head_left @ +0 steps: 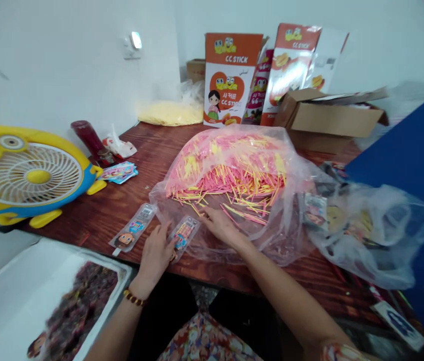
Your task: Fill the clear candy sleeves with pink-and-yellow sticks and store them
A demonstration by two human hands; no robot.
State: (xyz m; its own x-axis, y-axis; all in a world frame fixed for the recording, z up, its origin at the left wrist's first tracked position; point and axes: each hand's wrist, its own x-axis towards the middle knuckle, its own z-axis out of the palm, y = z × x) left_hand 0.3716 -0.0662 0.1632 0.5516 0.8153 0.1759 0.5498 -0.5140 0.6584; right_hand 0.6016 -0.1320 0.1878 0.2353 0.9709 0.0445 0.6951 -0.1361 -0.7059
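My left hand (156,251) rests at the table's front, thumb and fingers closed on the near left edge of a small clear packet (185,231) printed with a cartoon. Pink and yellow colours show inside that packet. My right hand (217,225) is just right of the packet's far end, over the rim of a big clear plastic bag (294,220). Its fingertips are drawn together beside some loose sticks; whether they pinch one is too small to tell. Thin pink and yellow sticks (230,178) heap inside the bag. Another flat cartoon packet (135,228) lies left of my left hand.
A yellow minion-shaped fan (39,173) stands left, above a white foam box (120,281) holding dark reddish contents. Behind are printed cartons (230,75) and an open cardboard box (336,120). A plastic bag of packets (370,225) and a blue panel (415,160) are right.
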